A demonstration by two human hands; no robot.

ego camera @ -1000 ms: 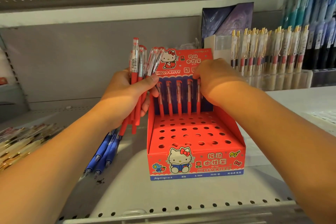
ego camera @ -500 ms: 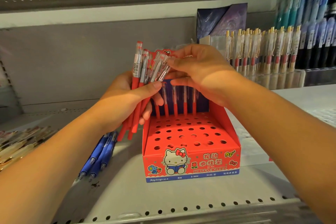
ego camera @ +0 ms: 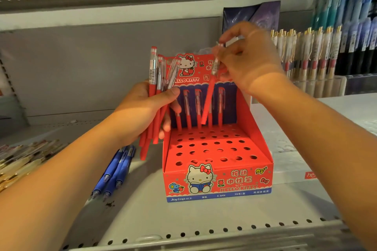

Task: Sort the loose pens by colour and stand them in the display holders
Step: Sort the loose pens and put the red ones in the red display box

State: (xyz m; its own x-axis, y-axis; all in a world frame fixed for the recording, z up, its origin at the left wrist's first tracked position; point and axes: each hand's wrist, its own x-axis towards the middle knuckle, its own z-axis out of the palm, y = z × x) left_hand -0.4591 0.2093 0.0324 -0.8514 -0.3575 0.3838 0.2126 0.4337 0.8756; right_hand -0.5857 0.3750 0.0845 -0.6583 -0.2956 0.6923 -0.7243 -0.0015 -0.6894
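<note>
One red pen has just left the bundle. The right grip pinches its clear top, and it hangs tilted below, its tip in front of the pens already standing in the holder. The left grip stays clenched round the rest, just beside. Slotting it into a hole looks next.

I see one red pen tilted over the red holder — five upright pens in its back row, a red bundle beside it.
</note>
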